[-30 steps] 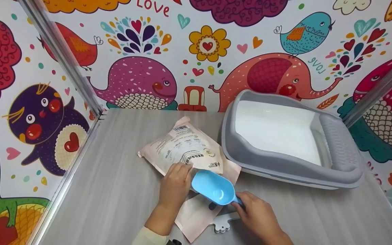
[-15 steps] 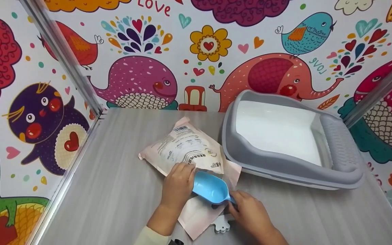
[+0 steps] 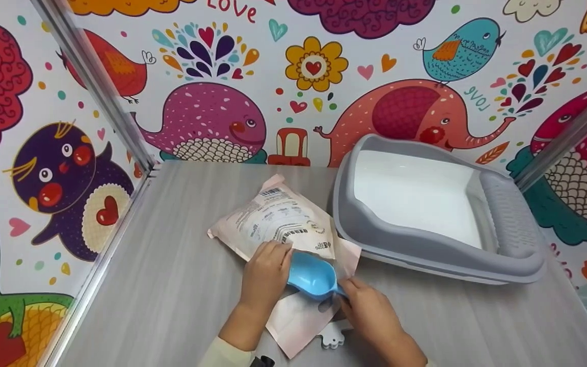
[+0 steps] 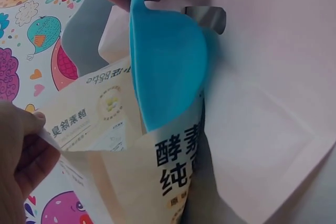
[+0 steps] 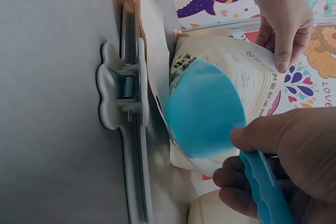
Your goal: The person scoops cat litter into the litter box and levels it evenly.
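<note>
A pale pink printed bag (image 3: 273, 219) lies on the table with its mouth toward me. My left hand (image 3: 265, 275) pinches the edge of that mouth between thumb and fingers, as the left wrist view shows. In my right hand (image 3: 372, 313) is the handle of a blue scoop (image 3: 314, 275). The scoop's front end is at the bag's mouth, partly hidden behind my left hand, and its bowl (image 5: 207, 111) looks to hold nothing. A pink sheet (image 4: 273, 82) with an oval slot lies below the scoop; whether it joins the bag I cannot tell.
To the right of the bag stands a grey litter box (image 3: 410, 244) with a white inside. A whitish spring clip (image 5: 118, 93) with a paw-shaped grip lies under the sheet, near my right hand. Cartoon-printed walls (image 3: 309, 117) border the wood-grain table (image 3: 171, 255).
My right hand has moved left and slightly up, bringing the scoop farther toward the bag's mouth. My left hand has barely shifted and keeps its pinch on the bag.
</note>
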`<state>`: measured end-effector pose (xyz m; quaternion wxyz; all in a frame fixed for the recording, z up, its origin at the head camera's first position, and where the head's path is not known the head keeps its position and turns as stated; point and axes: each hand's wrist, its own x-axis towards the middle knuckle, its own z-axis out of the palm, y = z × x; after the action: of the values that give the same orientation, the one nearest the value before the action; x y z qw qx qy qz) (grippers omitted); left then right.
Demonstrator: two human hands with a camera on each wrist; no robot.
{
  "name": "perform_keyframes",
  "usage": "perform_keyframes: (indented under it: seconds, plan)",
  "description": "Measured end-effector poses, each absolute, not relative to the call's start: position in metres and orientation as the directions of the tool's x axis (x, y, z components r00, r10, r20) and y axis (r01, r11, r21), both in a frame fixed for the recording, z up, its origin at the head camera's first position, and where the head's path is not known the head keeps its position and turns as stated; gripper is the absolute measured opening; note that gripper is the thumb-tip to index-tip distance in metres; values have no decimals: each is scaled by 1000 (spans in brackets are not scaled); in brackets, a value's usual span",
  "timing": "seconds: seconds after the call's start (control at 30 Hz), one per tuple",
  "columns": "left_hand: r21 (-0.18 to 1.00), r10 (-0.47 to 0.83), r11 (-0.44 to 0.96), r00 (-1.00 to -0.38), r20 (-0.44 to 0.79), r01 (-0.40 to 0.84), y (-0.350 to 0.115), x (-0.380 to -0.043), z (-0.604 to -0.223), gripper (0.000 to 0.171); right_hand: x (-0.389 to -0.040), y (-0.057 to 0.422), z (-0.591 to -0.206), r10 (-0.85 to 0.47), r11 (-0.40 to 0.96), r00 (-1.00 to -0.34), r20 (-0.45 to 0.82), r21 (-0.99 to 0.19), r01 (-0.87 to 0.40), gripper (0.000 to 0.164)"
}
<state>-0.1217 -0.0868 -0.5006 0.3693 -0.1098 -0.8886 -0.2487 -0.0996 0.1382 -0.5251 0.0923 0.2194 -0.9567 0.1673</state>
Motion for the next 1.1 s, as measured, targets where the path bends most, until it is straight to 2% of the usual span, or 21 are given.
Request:
perform_keyframes:
  seconds: [0.3,0.43,0.7,1.1]
  plan:
    - [372,22,845,-722,692,383,-85,-124,-498,12,-108,129,-515,-398,865,-892,214,-235,-443,29]
    - [363,26,845,-707,707,393,-86,-123,-499,12,-112,123,-512,-420,859,-881,217,-217,-463,21]
    - [358,28,844,-701,713,398,-89,-123,-496,12,-119,108,-511,-456,860,-838,300,-95,-502,10]
    - [338,36,856,-698,715,390,-88,-124,-494,12,-122,84,-500,-494,864,-831,255,40,-501,15]
